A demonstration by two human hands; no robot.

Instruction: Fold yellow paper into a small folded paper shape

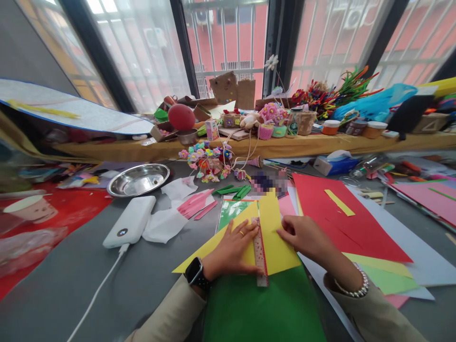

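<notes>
My left hand (233, 249) lies flat with fingers spread, pressing a narrow patterned ruler (261, 259) onto yellow paper (213, 254). The ruler runs almost straight away from me, its near end reaching over the green sheet (263, 308) underneath. Along the ruler's far end the yellow paper is split, with a gap between its left part and the right part (276, 251). My right hand (308, 237) is closed, its fingers curled and pinching the right part near its outer edge.
Red paper (320, 204) with a yellow strip (339, 202) lies right, over white sheets. To the left are a white power bank (131, 221) with a cable, tissues (167, 224) and a steel dish (138, 180). Pipe-cleaner flowers (210, 161) stand behind; crafts and jars line the ledge (149, 151).
</notes>
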